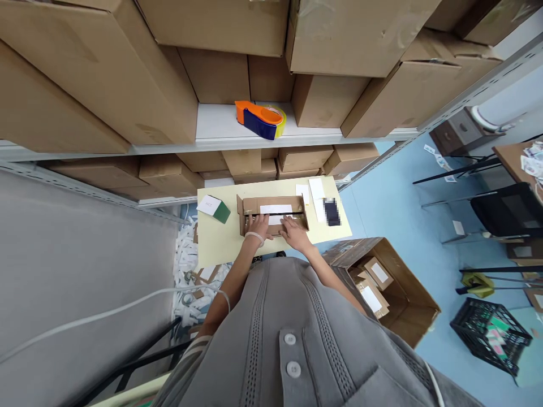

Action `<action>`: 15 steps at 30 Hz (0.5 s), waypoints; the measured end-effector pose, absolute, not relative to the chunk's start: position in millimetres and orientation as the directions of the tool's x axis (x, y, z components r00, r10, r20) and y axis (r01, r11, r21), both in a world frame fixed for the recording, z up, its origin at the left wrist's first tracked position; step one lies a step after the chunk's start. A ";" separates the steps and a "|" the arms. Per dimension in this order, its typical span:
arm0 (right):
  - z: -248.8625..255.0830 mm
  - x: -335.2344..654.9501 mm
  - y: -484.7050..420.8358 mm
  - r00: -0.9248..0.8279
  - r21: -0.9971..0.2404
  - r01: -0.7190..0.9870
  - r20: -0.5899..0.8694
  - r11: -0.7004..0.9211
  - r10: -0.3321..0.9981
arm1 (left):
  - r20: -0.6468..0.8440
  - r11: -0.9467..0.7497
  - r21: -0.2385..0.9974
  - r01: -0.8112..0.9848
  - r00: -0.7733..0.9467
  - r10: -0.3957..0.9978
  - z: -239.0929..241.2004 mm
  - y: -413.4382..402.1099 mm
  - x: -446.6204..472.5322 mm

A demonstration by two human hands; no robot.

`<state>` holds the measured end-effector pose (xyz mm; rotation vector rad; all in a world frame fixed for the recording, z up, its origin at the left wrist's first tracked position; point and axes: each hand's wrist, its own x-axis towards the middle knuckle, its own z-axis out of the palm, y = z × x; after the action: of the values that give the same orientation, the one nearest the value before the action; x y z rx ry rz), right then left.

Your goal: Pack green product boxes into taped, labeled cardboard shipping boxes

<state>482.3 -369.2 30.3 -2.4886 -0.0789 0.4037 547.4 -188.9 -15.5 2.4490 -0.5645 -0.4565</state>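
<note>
A small open cardboard box (274, 204) lies on a pale yellow table (218, 243), with a white label on it. My left hand (259, 226) rests on the box's near left flap, fingers pressed flat on the cardboard. My right hand (294, 232) lies on the near right part of the box, fingers stretched forward. A white band circles my left wrist. Both hands touch the box, and neither lifts it.
A green-and-white small box (214, 207) and white paper slips (316, 189) lie on the table. An orange and blue tape dispenser (259, 119) sits on the shelf among large cartons. An open carton of parcels (384, 288) and a black crate (490, 333) stand on the floor at right.
</note>
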 end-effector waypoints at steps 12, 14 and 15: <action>56.3 541.6 -392.4 0.983 -0.636 0.121 -0.029 -0.762 0.180 | 0.128 -0.693 0.579 -0.430 0.887 -0.443 22.7 -189.6 506.7; 56.5 557.1 -396.5 0.983 -0.605 0.122 -0.033 -0.787 0.179 | 0.147 -0.675 0.600 -0.431 0.888 -0.436 28.0 -186.1 499.1; 55.0 564.6 -398.1 0.985 -0.585 0.109 -0.048 -0.803 0.168 | 0.161 -0.671 0.600 -0.436 0.887 -0.432 30.6 -184.4 495.4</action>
<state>564.6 -398.1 55.0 -2.5113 -0.1931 0.1292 495.4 -184.4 30.6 2.3925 -0.6213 0.0065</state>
